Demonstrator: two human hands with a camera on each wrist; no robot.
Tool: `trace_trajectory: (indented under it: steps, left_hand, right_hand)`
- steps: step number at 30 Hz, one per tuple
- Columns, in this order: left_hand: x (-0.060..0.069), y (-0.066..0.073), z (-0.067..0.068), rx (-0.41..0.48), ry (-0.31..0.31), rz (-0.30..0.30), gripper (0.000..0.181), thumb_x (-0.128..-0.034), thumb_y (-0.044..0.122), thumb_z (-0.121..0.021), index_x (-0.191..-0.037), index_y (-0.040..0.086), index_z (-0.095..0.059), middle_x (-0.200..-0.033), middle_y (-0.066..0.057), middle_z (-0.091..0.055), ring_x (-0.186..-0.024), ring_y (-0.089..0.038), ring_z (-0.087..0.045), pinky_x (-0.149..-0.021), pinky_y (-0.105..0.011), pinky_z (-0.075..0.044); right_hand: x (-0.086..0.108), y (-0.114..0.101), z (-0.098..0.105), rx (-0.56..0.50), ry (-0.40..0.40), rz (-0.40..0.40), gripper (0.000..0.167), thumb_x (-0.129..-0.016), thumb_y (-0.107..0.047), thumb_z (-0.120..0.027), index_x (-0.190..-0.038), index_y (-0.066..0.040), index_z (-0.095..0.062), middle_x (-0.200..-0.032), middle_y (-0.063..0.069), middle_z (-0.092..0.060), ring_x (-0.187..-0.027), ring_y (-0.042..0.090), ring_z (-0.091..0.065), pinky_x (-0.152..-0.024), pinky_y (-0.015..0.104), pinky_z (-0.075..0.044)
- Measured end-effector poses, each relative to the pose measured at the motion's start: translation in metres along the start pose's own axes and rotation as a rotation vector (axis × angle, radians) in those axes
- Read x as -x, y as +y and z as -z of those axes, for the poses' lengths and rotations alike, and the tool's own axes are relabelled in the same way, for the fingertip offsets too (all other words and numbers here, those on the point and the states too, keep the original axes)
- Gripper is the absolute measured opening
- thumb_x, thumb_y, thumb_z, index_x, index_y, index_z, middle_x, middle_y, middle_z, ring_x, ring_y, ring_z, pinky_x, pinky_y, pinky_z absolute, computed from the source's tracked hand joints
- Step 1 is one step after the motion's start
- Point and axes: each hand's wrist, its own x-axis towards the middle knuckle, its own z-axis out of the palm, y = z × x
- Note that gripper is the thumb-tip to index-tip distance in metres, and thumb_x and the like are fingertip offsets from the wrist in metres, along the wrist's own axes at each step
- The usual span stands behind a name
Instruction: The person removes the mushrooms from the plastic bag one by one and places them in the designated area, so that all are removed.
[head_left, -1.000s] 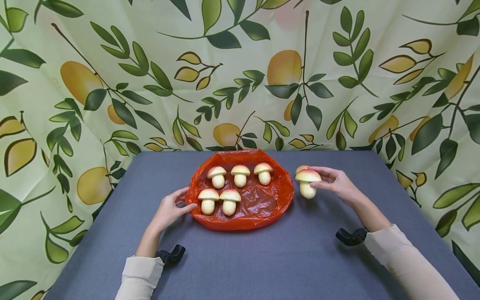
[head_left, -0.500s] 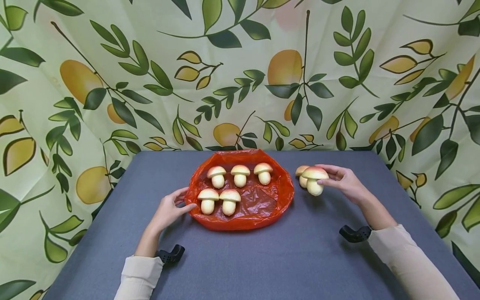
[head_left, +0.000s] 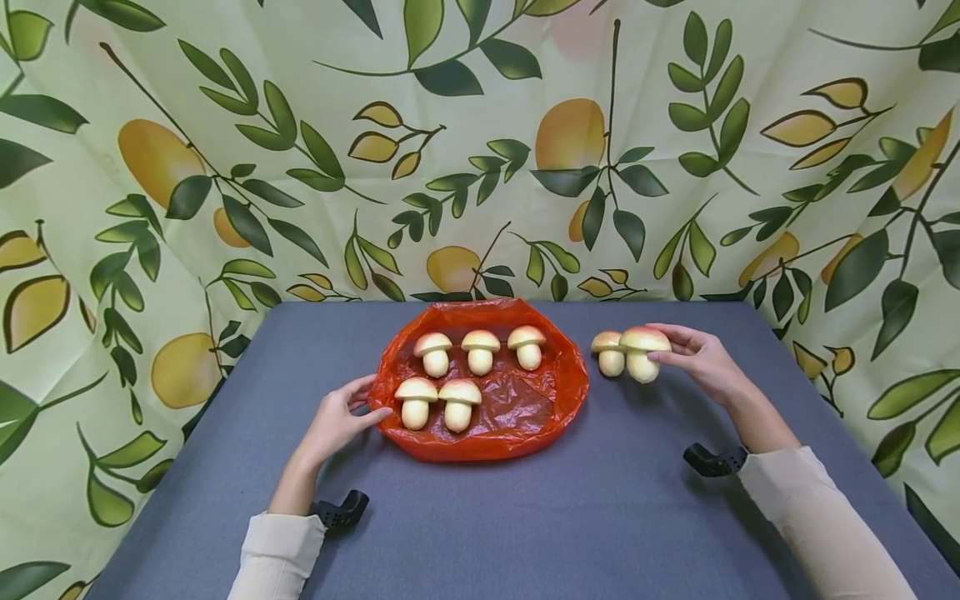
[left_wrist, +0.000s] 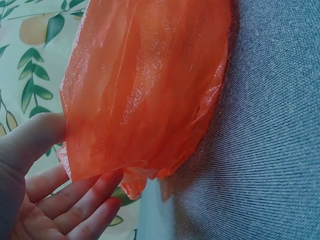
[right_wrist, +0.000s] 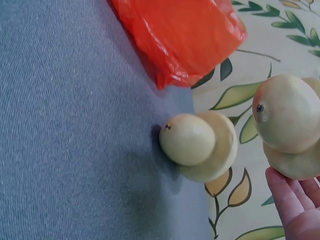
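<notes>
Right hand (head_left: 699,358): pinches a pale mushroom (head_left: 642,363) by the cap;
Position: just beside a second mushroom (head_left: 609,363), over the blue-gray table (head_left: 510,525);
Left hand (head_left: 337,419): holds the rim of a red bag (head_left: 472,450);
Bag contents: five mushrooms (head_left: 480,352), in two rows.

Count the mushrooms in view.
7. Inside the red bag: three far mushrooms, two near mushrooms. Right of it: one mushroom on the table, one held mushroom in the right grip. The bag may hide more.
</notes>
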Motion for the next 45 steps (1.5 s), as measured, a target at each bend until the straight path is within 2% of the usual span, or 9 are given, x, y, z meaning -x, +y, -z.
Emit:
trace_trajectory:
  steps: [7, 19, 26, 34, 38, 45]
  left_hand:
    - [0.001, 0.000, 0.000, -0.007, 0.002, -0.001, 0.061, -0.0844, 0.013, -0.074, -0.136, -0.006, -0.049, -0.126, -0.028, -0.062, -0.114, -0.040, -0.063, -0.098, -0.048, -0.053]
    - [0.000, 0.000, 0.000, -0.011, 0.001, -0.002, 0.061, -0.0843, 0.014, -0.074, -0.136, -0.006, -0.049, -0.125, -0.028, -0.062, -0.114, -0.040, -0.063, -0.098, -0.048, -0.052]
    - [0.001, 0.000, -0.001, -0.004, 0.002, 0.000, 0.060, -0.0840, 0.011, -0.074, -0.136, -0.006, -0.049, -0.125, -0.029, -0.062, -0.114, -0.041, -0.063, -0.098, -0.048, -0.052]
    - [0.000, 0.000, -0.001, -0.007, 0.000, 0.000, 0.060, -0.0840, 0.011, -0.074, -0.135, -0.007, -0.049, -0.125, -0.029, -0.062, -0.114, -0.041, -0.063, -0.099, -0.049, -0.052]
    - [0.000, -0.001, -0.002, -0.001, -0.001, 0.004, 0.060, -0.0841, 0.011, -0.074, -0.136, -0.007, -0.049, -0.125, -0.028, -0.062, -0.114, -0.040, -0.063, -0.100, -0.049, -0.052]
    - [0.000, 0.000, -0.002, -0.003, 0.003, -0.001, 0.060, -0.0842, 0.012, -0.074, -0.135, -0.008, -0.049, -0.125, -0.029, -0.062, -0.114, -0.042, -0.062, -0.099, -0.050, -0.051]
  right_hand:
    - [-0.002, 0.010, 0.009, -0.051, -0.003, 0.025, 0.037, -0.090, 0.004, -0.061, -0.116, -0.023, -0.063, -0.105, -0.022, -0.071, -0.095, -0.009, -0.065, -0.080, 0.007, -0.051]
    - [-0.004, 0.020, 0.026, -0.008, 0.036, -0.060, 0.039, -0.092, -0.003, -0.062, -0.126, -0.020, -0.055, -0.107, -0.026, -0.066, -0.097, -0.012, -0.061, -0.081, 0.006, -0.049]
    - [-0.006, 0.028, 0.033, -0.118, 0.057, -0.072, 0.039, -0.092, -0.001, -0.060, -0.125, -0.022, -0.058, -0.107, -0.023, -0.066, -0.096, -0.009, -0.061, -0.082, 0.007, -0.051]
    - [-0.010, 0.038, 0.038, -0.269, 0.079, -0.090, 0.036, -0.090, 0.004, -0.060, -0.108, -0.027, -0.065, -0.102, -0.018, -0.070, -0.094, -0.007, -0.064, -0.081, 0.008, -0.054]
    - [-0.013, 0.044, 0.039, -0.338, 0.097, -0.101, 0.037, -0.090, 0.009, -0.058, -0.101, -0.025, -0.067, -0.096, -0.014, -0.072, -0.089, -0.004, -0.065, -0.077, 0.010, -0.055]
    - [-0.018, 0.053, 0.041, -0.333, 0.134, -0.160, 0.032, -0.089, 0.006, -0.060, -0.098, -0.024, -0.064, -0.092, -0.016, -0.071, -0.086, -0.005, -0.065, -0.075, 0.010, -0.055]
